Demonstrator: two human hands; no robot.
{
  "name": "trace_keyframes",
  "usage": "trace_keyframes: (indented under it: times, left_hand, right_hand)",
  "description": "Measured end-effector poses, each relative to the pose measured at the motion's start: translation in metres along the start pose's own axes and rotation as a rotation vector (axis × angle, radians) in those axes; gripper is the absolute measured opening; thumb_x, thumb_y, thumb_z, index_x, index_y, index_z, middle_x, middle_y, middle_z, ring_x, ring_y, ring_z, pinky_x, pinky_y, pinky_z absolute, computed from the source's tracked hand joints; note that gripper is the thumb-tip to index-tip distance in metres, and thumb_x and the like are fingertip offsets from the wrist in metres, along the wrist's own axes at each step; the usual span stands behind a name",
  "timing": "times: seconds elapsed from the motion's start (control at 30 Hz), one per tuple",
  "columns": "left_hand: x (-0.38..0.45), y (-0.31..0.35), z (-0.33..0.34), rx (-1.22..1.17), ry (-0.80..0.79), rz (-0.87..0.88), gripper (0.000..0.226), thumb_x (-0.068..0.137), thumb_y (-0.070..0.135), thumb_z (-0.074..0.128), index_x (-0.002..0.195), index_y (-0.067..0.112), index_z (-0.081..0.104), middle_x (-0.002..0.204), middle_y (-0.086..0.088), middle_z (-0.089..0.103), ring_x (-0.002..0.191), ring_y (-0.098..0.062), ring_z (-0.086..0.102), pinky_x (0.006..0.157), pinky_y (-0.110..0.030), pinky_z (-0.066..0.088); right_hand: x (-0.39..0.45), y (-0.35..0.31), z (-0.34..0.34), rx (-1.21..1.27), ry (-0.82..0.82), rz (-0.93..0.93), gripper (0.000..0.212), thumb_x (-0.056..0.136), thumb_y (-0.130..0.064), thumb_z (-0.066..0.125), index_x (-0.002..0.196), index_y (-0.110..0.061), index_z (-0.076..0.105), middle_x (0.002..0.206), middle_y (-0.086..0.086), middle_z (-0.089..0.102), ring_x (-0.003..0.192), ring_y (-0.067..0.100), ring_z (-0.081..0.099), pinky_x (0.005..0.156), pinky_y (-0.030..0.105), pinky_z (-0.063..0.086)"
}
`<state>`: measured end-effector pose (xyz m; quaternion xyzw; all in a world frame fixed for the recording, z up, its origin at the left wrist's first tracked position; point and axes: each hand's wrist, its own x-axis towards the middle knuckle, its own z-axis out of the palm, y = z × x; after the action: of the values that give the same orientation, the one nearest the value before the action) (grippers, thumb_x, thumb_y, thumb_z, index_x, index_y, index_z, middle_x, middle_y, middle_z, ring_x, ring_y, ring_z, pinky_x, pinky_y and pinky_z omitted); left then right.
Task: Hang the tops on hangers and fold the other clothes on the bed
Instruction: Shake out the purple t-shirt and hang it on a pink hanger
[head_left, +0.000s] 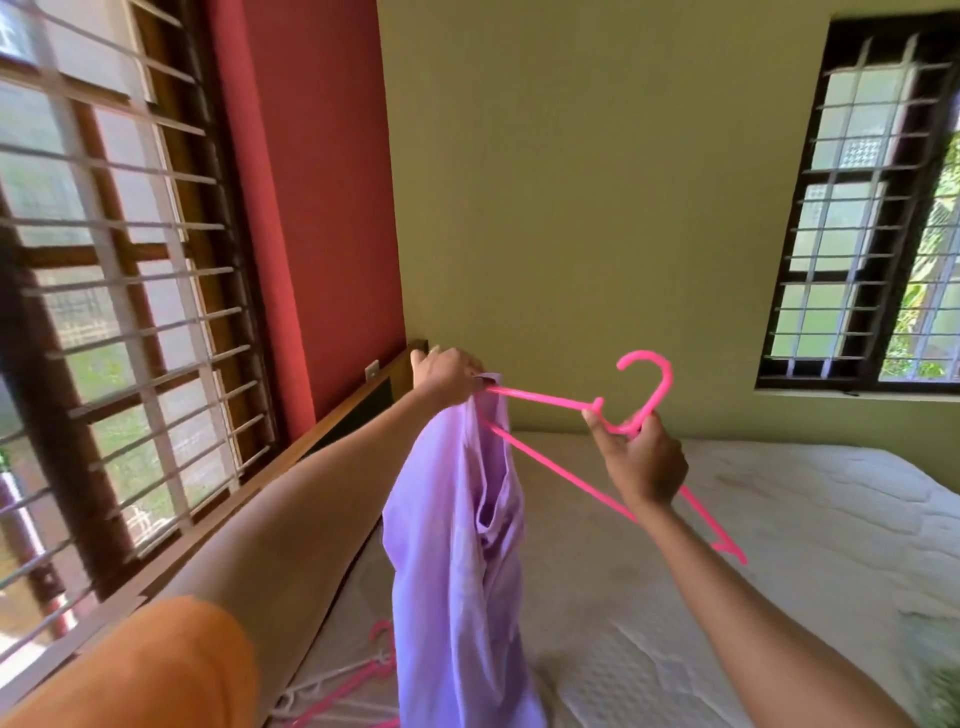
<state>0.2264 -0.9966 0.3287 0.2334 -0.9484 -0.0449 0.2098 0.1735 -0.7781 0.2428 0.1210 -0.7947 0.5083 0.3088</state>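
A lilac top (457, 545) hangs in the air over the bed (779, 519). My left hand (444, 374) grips its upper edge together with one end of a bright pink hanger (545, 397). That end of the hanger sits inside the top; the other end sticks out bare at lower right. My right hand (641, 457) holds the hanger at its neck, just below the hook, fingers curled round it.
More pink and white hangers (353, 686) lie on the mattress at the bottom, left of the top. A wooden bed frame (291, 457) runs along the barred window on the left. A green patch of cloth (940, 691) shows at the bottom right edge.
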Motion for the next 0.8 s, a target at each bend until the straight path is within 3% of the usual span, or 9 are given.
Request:
trace_keyframes:
  times: [0.1, 0.17, 0.2, 0.3, 0.43, 0.6, 0.7, 0.8]
  left_hand:
    - [-0.004, 0.023, -0.005, -0.095, -0.015, 0.130, 0.036, 0.083, 0.053, 0.059, 0.085, 0.019, 0.069, 0.081, -0.002, 0.065, 0.090, -0.023, 0.055, 0.077, -0.029, 0.032]
    - [-0.011, 0.039, -0.009, -0.284, -0.064, 0.243, 0.033, 0.081, 0.043, 0.064, 0.069, 0.012, 0.062, 0.063, -0.006, 0.054, 0.070, -0.026, 0.050, 0.064, -0.027, 0.030]
    - [-0.012, 0.043, -0.013, -0.354, -0.045, 0.290, 0.028, 0.082, 0.036, 0.067, 0.070, 0.010, 0.063, 0.065, -0.009, 0.057, 0.068, -0.026, 0.051, 0.062, -0.027, 0.033]
    - [-0.018, 0.032, -0.026, -0.450, 0.121, 0.369, 0.026, 0.074, 0.030, 0.078, 0.094, 0.014, 0.073, 0.090, -0.003, 0.070, 0.075, -0.017, 0.061, 0.070, -0.025, 0.045]
    - [-0.020, 0.002, -0.029, -0.265, 0.281, 0.458, 0.019, 0.077, 0.032, 0.072, 0.092, 0.020, 0.075, 0.096, 0.004, 0.071, 0.088, -0.019, 0.067, 0.082, -0.031, 0.051]
    - [-0.023, 0.015, -0.039, -0.378, 0.368, 0.406, 0.012, 0.085, 0.011, 0.065, 0.092, 0.008, 0.075, 0.097, -0.004, 0.073, 0.088, -0.019, 0.068, 0.070, -0.006, 0.038]
    - [-0.025, 0.035, -0.043, -0.389, 0.284, 0.420, 0.015, 0.085, 0.005, 0.059, 0.092, 0.006, 0.073, 0.093, -0.009, 0.073, 0.087, -0.028, 0.068, 0.073, -0.028, 0.049]
    - [-0.031, 0.060, -0.040, -0.184, 0.201, 0.359, 0.022, 0.094, 0.022, 0.048, 0.106, 0.012, 0.064, 0.105, -0.013, 0.069, 0.096, -0.035, 0.062, 0.072, -0.034, 0.044]
  right_hand:
    - [0.003, -0.016, 0.008, 0.055, -0.032, 0.001, 0.077, 0.052, -0.084, 0.036, 0.073, -0.014, 0.058, 0.072, 0.012, 0.069, 0.072, 0.035, 0.066, 0.059, 0.034, 0.043]
    - [0.005, -0.028, 0.014, 0.087, -0.068, -0.013, 0.070, 0.055, -0.082, 0.049, 0.071, -0.015, 0.057, 0.073, 0.013, 0.069, 0.074, 0.035, 0.065, 0.060, 0.034, 0.042]
    - [0.007, -0.033, 0.015, 0.103, -0.076, -0.008, 0.065, 0.060, -0.077, 0.060, 0.072, -0.013, 0.058, 0.075, 0.014, 0.069, 0.076, 0.035, 0.065, 0.060, 0.034, 0.041]
    - [0.018, -0.033, 0.012, 0.142, -0.064, 0.057, 0.052, 0.068, -0.058, 0.073, 0.075, -0.008, 0.061, 0.079, 0.015, 0.068, 0.080, 0.036, 0.064, 0.060, 0.033, 0.038]
    - [0.030, -0.030, 0.005, 0.215, -0.084, 0.120, 0.047, 0.067, -0.058, 0.073, 0.065, -0.015, 0.055, 0.074, 0.010, 0.065, 0.080, 0.033, 0.064, 0.060, 0.032, 0.038]
    - [0.031, -0.041, 0.001, 0.299, -0.131, 0.152, 0.056, 0.061, -0.068, 0.070, 0.058, -0.016, 0.051, 0.059, 0.000, 0.056, 0.067, 0.026, 0.059, 0.056, 0.028, 0.034]
    - [0.031, -0.048, 0.008, 0.324, -0.210, 0.136, 0.056, 0.063, -0.063, 0.072, 0.051, -0.018, 0.042, 0.051, -0.005, 0.048, 0.060, 0.022, 0.052, 0.056, 0.028, 0.033]
    - [0.026, -0.058, 0.018, 0.340, -0.290, 0.114, 0.053, 0.071, -0.056, 0.071, 0.050, -0.018, 0.040, 0.048, -0.006, 0.045, 0.058, 0.021, 0.048, 0.058, 0.029, 0.034]
